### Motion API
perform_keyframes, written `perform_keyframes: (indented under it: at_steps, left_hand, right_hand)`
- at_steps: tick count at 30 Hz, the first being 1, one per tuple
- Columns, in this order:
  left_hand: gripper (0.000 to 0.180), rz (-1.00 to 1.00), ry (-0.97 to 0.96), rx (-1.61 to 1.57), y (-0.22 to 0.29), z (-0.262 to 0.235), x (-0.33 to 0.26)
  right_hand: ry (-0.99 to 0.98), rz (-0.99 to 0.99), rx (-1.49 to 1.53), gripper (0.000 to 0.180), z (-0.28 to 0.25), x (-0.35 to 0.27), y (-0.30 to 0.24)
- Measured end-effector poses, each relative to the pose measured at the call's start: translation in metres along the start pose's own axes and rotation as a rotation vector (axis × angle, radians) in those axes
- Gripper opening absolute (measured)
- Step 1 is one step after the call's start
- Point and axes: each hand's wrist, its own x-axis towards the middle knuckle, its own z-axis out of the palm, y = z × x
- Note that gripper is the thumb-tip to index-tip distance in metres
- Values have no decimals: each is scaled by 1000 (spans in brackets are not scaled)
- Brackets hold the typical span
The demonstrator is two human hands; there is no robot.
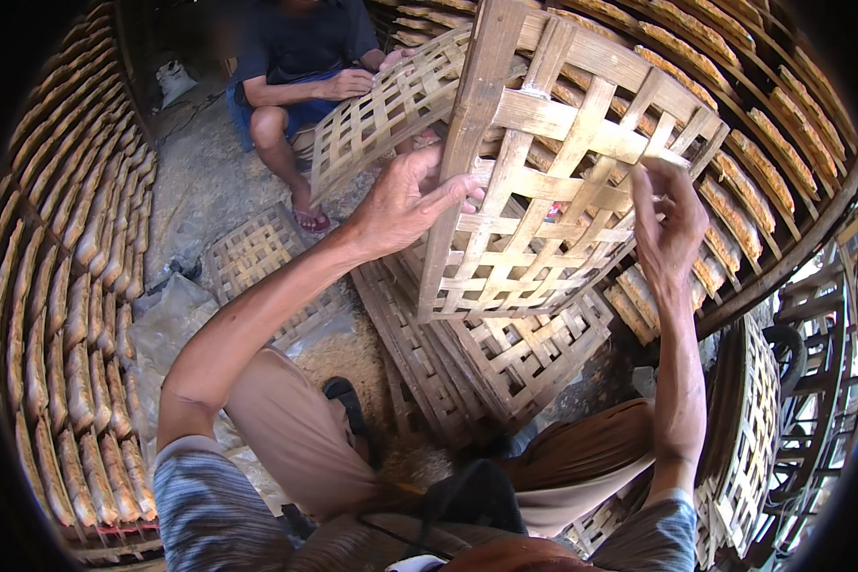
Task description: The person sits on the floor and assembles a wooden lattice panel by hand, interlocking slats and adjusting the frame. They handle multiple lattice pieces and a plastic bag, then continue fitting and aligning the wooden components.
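Note:
A woven bamboo tray (pixel 534 181) with a wooden frame stands tilted up before me, its lattice facing me. My left hand (pixel 418 198) is closed around its left frame bar, thumb on the near side. At the right part of the lattice, my right hand (pixel 669 214) has curled fingers pinching a bamboo strip; its fingertips are partly hidden. Beneath the raised tray lies a stack of similar trays (pixel 534 357), partly covered by it. Another flat lattice tray (pixel 257 253) rests on the floor to the left.
Across from me a seated person (pixel 305 86) holds another bamboo tray (pixel 381 110). Racks of pale slabs line the left side (pixel 86 362) and the far right (pixel 734 181). Plastic sheeting (pixel 176 319) lies on the floor at left. More trays (pixel 748 429) stand at my right.

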Motion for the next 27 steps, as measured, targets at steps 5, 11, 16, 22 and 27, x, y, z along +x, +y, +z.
perform_keyframes:
  at_steps: [5, 11, 16, 22, 27]
  left_hand:
    - [30, -22, -16, 43, 8, -3, -10]
    - [26, 27, -27, -24, 6, 0, -14]
    - [24, 37, -32, 28, 9, -1, -15]
    - [25, 68, -21, 8, 4, 2, -13]
    - [26, 34, -40, 52, 4, -1, -13]
  right_hand:
    - [-163, 121, 339, 25, 32, 34, -73]
    - [-253, 334, 420, 22, 38, 49, -100]
    - [-311, 230, 287, 22, 27, 54, -108]
    - [43, -121, 225, 20, 38, 46, -83]
    - [-81, 15, 270, 27, 17, 40, -78]
